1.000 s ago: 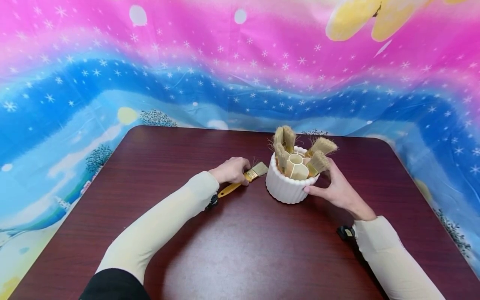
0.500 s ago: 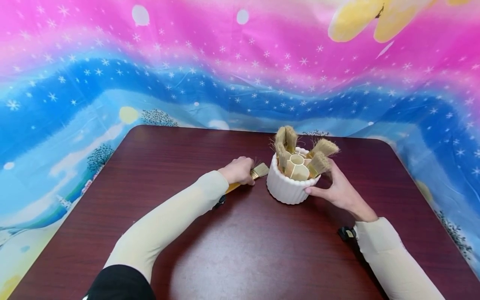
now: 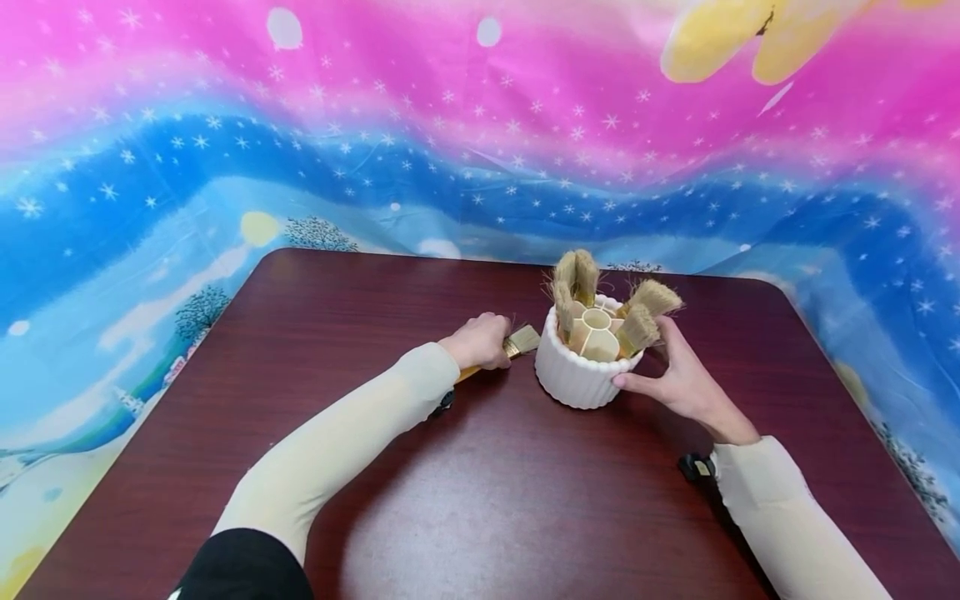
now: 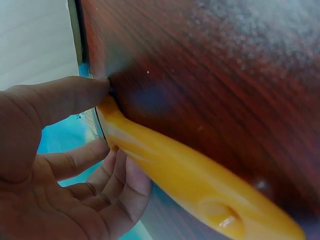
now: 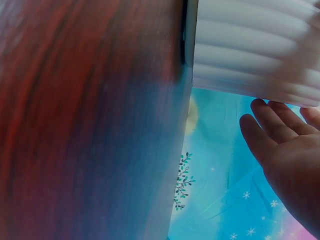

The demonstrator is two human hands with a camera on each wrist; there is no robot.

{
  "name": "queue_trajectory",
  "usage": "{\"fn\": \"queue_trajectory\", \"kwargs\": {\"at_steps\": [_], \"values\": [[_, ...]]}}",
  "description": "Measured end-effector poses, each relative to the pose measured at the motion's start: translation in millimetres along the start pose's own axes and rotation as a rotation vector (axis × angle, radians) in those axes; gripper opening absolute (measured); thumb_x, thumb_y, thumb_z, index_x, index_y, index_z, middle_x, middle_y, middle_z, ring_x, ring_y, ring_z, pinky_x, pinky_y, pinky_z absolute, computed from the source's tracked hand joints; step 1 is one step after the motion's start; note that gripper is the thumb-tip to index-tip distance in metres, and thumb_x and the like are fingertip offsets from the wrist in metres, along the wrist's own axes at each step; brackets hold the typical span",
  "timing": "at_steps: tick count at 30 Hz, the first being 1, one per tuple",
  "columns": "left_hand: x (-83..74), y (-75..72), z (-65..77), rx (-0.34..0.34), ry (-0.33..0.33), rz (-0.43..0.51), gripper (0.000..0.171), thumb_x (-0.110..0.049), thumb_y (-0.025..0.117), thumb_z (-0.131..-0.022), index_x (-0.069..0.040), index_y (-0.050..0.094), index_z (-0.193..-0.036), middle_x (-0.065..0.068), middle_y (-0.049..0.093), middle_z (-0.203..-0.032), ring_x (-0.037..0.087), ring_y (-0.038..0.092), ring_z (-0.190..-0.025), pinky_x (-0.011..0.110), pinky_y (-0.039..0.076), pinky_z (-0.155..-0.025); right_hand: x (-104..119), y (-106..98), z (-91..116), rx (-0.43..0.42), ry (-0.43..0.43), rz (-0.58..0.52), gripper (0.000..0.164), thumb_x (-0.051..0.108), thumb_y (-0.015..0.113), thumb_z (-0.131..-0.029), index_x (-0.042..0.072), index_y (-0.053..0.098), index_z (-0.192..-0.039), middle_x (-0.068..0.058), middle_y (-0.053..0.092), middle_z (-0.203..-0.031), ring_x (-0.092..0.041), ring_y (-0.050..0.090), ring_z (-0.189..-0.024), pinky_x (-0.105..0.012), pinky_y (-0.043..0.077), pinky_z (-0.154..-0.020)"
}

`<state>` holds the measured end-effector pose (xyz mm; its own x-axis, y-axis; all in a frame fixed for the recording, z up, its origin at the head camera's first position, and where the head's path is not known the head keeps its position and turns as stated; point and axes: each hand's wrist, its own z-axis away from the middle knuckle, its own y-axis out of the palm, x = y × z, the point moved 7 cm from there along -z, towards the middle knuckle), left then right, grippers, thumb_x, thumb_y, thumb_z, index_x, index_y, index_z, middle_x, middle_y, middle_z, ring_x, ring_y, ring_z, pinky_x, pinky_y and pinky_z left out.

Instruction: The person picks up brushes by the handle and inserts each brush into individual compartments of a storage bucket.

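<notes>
In the head view, my left hand (image 3: 480,339) pinches a flat paintbrush (image 3: 523,339) close to its metal ferrule, bristles towards the container. The left wrist view shows thumb and fingertips at the neck of its yellow handle (image 4: 180,165), which lies low over the tabletop. A white ribbed brush holder (image 3: 573,380) stands upright just right of the bristles. Several bristle brushes (image 3: 581,275) stick up from it around a divided insert (image 3: 597,320). On the holder's right side, my right hand (image 3: 681,383) holds it, thumb in front; its fingertips touch the ribbed wall (image 5: 240,50) in the right wrist view.
The dark red-brown wooden table (image 3: 450,500) has rounded far corners. Behind and beside it hangs a pink and blue printed cloth (image 3: 420,125) with snowflakes.
My left hand has slid a little to the right along the paintbrush and now covers more of its handle and ferrule. The right hand and the brush holder stay in place.
</notes>
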<state>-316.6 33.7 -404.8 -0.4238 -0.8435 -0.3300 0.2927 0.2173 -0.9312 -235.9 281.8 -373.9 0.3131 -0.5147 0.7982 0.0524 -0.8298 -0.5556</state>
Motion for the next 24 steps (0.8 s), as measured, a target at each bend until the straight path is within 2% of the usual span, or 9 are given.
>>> {"fn": "queue_trajectory", "kwargs": {"at_steps": [8,12,16,19,21,24], "values": [[2.0,1.5,0.5,-0.009,-0.017,-0.012,0.024,-0.027,0.077,-0.078,-0.012,0.059,-0.082,0.004,0.053,-0.086,0.02,0.049,-0.081,0.032,0.044,-0.068,-2,1,1,0.016,0.008,-0.005,0.095,0.008,0.084,-0.07,0.008,0.026,-0.144,-0.012,0.041,-0.14,-0.033,0.045,-0.125,-0.055,0.032,-0.102],[4.0,0.6,3.6,-0.015,-0.022,-0.017,0.024,-0.027,0.077,-0.078,-0.012,0.059,-0.082,0.005,0.053,-0.088,0.021,0.049,-0.081,0.034,0.044,-0.068,-2,3,0,0.024,0.015,0.028,0.095,0.01,0.084,-0.072,0.008,0.025,-0.146,-0.012,0.04,-0.142,-0.032,0.045,-0.124,-0.054,0.035,-0.101],[7.5,-0.5,6.8,-0.025,-0.023,-0.019,0.024,-0.027,0.076,-0.078,-0.012,0.058,-0.085,0.004,0.053,-0.088,0.02,0.049,-0.082,0.034,0.044,-0.068,19,3,2,0.029,-0.002,0.046,0.093,0.008,0.082,-0.073,0.004,0.025,-0.146,-0.014,0.039,-0.142,-0.031,0.046,-0.123,-0.031,0.039,-0.1],[10.0,-4.4,9.5,-0.035,-0.024,-0.002,0.025,-0.026,0.074,-0.079,-0.011,0.06,-0.091,0.004,0.052,-0.089,0.02,0.048,-0.082,0.033,0.043,-0.069,36,3,5,0.027,-0.016,0.044,0.091,0.007,0.082,-0.073,0.002,0.027,-0.145,-0.015,0.04,-0.141,-0.032,0.046,-0.123,-0.014,0.036,-0.093],[11.4,-8.3,12.1,-0.047,-0.028,0.019,0.026,-0.025,0.074,-0.08,-0.009,0.061,-0.095,0.004,0.052,-0.09,0.019,0.048,-0.083,0.032,0.042,-0.069,36,3,4,0.027,-0.015,0.046,0.091,0.007,0.082,-0.073,0.001,0.027,-0.145,-0.015,0.04,-0.142,-0.033,0.046,-0.123,-0.015,0.036,-0.094],[12.3,-14.8,15.4,-0.073,-0.025,0.049,0.025,-0.024,0.073,-0.08,-0.008,0.064,-0.098,0.004,0.053,-0.09,0.019,0.047,-0.083,0.031,0.041,-0.069,26,2,2,0.026,-0.006,0.048,0.094,0.008,0.083,-0.072,0.004,0.026,-0.146,-0.014,0.039,-0.143,-0.032,0.045,-0.124,-0.029,0.038,-0.099]]}}
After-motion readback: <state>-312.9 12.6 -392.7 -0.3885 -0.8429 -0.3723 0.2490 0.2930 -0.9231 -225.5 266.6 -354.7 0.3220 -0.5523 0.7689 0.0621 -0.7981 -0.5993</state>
